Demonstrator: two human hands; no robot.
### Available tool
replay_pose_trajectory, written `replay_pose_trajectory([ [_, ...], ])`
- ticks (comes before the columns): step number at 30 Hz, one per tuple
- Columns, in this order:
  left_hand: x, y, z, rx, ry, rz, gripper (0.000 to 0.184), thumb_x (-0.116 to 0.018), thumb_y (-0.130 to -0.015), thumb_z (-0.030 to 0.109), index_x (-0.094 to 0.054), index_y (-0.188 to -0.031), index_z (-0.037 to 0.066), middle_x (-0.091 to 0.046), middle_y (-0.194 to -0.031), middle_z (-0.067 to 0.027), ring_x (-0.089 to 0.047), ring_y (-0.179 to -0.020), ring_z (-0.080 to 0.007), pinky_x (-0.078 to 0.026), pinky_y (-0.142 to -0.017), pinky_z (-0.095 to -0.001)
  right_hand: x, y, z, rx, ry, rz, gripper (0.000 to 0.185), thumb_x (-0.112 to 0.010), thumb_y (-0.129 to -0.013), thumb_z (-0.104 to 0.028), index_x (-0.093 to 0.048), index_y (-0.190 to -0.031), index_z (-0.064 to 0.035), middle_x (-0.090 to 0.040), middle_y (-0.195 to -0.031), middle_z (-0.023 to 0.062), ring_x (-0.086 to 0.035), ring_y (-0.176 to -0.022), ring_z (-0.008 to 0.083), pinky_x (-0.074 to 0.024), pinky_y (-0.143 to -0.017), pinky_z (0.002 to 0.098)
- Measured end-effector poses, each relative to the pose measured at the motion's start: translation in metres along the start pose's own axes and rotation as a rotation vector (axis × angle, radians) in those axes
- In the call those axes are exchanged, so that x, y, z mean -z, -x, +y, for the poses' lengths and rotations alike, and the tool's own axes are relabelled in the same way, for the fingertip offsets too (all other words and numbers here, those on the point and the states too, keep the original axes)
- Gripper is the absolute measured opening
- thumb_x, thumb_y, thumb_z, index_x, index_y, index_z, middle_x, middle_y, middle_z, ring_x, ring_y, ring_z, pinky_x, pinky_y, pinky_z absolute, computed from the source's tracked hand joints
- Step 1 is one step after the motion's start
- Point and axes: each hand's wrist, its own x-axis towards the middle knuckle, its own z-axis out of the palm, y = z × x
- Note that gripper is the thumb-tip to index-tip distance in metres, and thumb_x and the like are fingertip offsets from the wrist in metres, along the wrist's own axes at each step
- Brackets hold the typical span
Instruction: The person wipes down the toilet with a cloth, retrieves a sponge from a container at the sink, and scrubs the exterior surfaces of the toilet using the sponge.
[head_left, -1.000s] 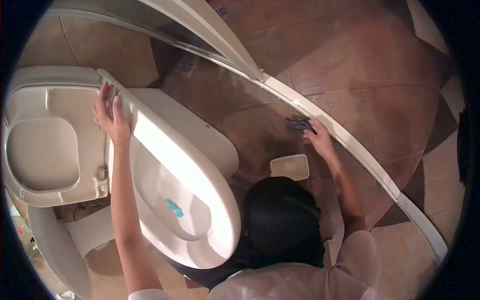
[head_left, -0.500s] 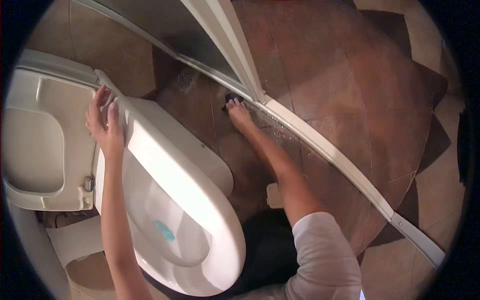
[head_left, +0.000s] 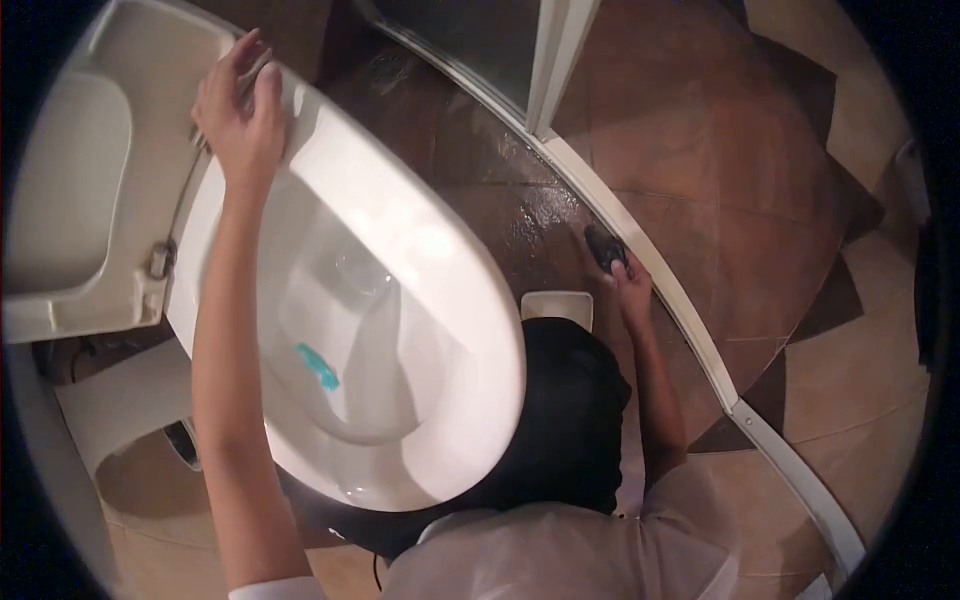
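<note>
My left hand (head_left: 240,125) rests at the rear rim of the white toilet bowl (head_left: 470,290), its fingers apart and holding nothing. My right hand (head_left: 632,285) is closed around one end of a small dark oval object (head_left: 604,247), which looks like a scrubbing brush. It is low over the brown tiled floor (head_left: 480,215), beside the pale shower threshold (head_left: 640,240); contact with the floor is unclear. Wet, shiny patches lie on the tiles near it. A turquoise block or gel piece (head_left: 318,367) sits inside the bowl.
The raised toilet seat (head_left: 125,210) stands at the left. A small pale container (head_left: 557,305) is on the floor by my dark-clothed leg (head_left: 570,400). The white shower door frame (head_left: 560,70) rises at the top, and a floor drain (head_left: 390,68) lies behind the toilet.
My right hand has drawn the dark object back towards me along the threshold, from near the door frame. My left hand stays on the toilet. The view has shifted.
</note>
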Motion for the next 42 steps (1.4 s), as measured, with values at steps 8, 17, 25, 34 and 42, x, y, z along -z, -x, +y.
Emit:
replay_pose_trajectory([
  [8, 0.008, -0.003, 0.033, 0.118, -0.033, 0.022, 0.033, -0.052, -0.076, 0.007, -0.057, -0.109, 0.005, -0.059, -0.097, -0.0117, -0.052, -0.096, -0.0241, -0.037, -0.089, -0.0354, 0.001, 0.050, 0.032, -0.112, 0.329, -0.090, 0.029, -0.062, -0.083, -0.016, -0.056, -0.104, 0.0030, -0.062, -0.095, 0.0104, -0.058, -0.086, 0.0185, -0.0454, -0.079, 0.0333],
  [17, 0.019, -0.003, 0.002, 0.032, 0.240, -0.062, 0.032, -0.058, -0.075, 0.017, -0.061, -0.107, 0.009, -0.062, -0.097, -0.0048, -0.056, -0.091, -0.0206, -0.040, -0.083, -0.0333, 0.006, 0.060, 0.028, -0.155, 0.488, -0.325, 0.040, -0.065, -0.080, -0.024, -0.054, -0.108, 0.0022, -0.060, -0.099, 0.0156, -0.058, -0.088, 0.0258, -0.0449, -0.081, 0.0379],
  [25, 0.216, 0.072, 0.021, 0.167, 0.258, -0.461, 0.026, -0.053, -0.077, 0.003, -0.060, -0.102, 0.001, -0.059, -0.095, -0.0116, -0.055, -0.086, -0.0219, -0.043, -0.081, -0.0316, 0.041, 0.082, 0.011, -0.071, 0.406, -0.079, 0.042, -0.066, -0.079, -0.025, -0.053, -0.110, 0.0014, -0.060, -0.099, 0.0142, -0.058, -0.088, 0.0266, -0.0448, -0.081, 0.0366],
  [34, 0.237, 0.147, 0.013, 0.470, -0.075, -0.049, 0.035, -0.054, -0.071, -0.003, -0.058, -0.106, 0.003, -0.058, -0.096, -0.0119, -0.054, -0.091, -0.0283, -0.040, -0.081, -0.0353, 0.125, 0.162, -0.109, -0.032, 0.084, 0.520, 0.036, -0.062, -0.081, -0.010, -0.048, -0.113, -0.0016, -0.058, -0.099, 0.0122, -0.060, -0.078, 0.0233, -0.0501, -0.052, 0.0321],
  [42, 0.307, 0.132, 0.110, 0.881, 0.467, -0.176, 0.029, -0.048, -0.078, -0.002, -0.058, -0.106, 0.001, -0.058, -0.092, -0.0120, -0.058, -0.086, -0.0239, -0.044, -0.076, -0.0294, 0.121, 0.228, -0.276, -0.113, -0.107, 0.611, 0.031, -0.058, -0.084, -0.010, -0.050, -0.113, -0.0049, -0.058, -0.102, 0.0107, -0.060, -0.083, 0.0227, -0.0507, -0.062, 0.0367],
])
